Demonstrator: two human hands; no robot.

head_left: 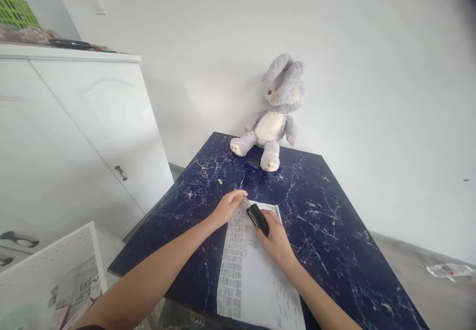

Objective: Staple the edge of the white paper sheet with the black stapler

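A printed sheet of paper (260, 270) lies lengthwise on the dark blue marble-patterned table (320, 231). Over its upper part, my right hand (274, 233) is closed around a tool with a thick black body (258, 217) and a narrow metal end; its exact kind is unclear. The metal end points away from me, to the upper left. My left hand (228, 207) is at the paper's top left corner, fingers bent together at the metal tip. Whatever is between those fingertips is too small to make out.
A grey-and-white plush rabbit (271, 126) sits at the table's far edge against the wall. A small pale scrap (220, 181) lies left of centre. White cabinets (85, 121) and a white-rimmed box (92, 250) stand at left. Clear plastic packaging (449, 270) lies on the floor at right.
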